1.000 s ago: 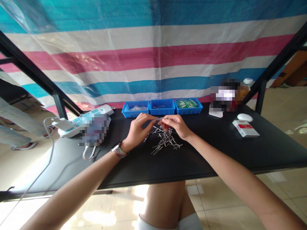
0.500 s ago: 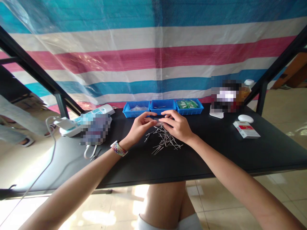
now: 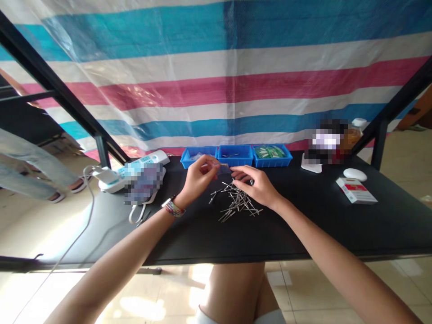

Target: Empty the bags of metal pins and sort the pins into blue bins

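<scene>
My left hand (image 3: pixel 201 176) is closed, pinching a small clear plastic bag (image 3: pixel 223 169) between thumb and fingers above the table. Facing it, my right hand (image 3: pixel 258 183) has its fingers stretched out and apart, the index fingertip at the bag's right edge; whether it touches is unclear. Below the hands lies a loose pile of thin metal pins (image 3: pixel 239 202), partly hidden by the right hand. Just behind stand a left blue bin (image 3: pixel 186 161) with clear plastic bags, a middle blue bin (image 3: pixel 235 161) with a few pins, and a right blue bin (image 3: pixel 274 162) holding green-and-white packets.
On the left sit a power strip (image 3: pixel 153 157) with a plugged-in white charger (image 3: pixel 105 174), its cable, and a blurred device (image 3: pixel 143 182). To the right are a red-and-white box (image 3: pixel 356 191), a white mouse-shaped object (image 3: pixel 355 174) and a bottle (image 3: pixel 357 130). A person's legs (image 3: pixel 37 162) show at far left.
My hands have drawn slightly apart. The bag now shows more clearly in my left fingers, and my right fingers have straightened and lowered. The whole view has shifted a little.
</scene>
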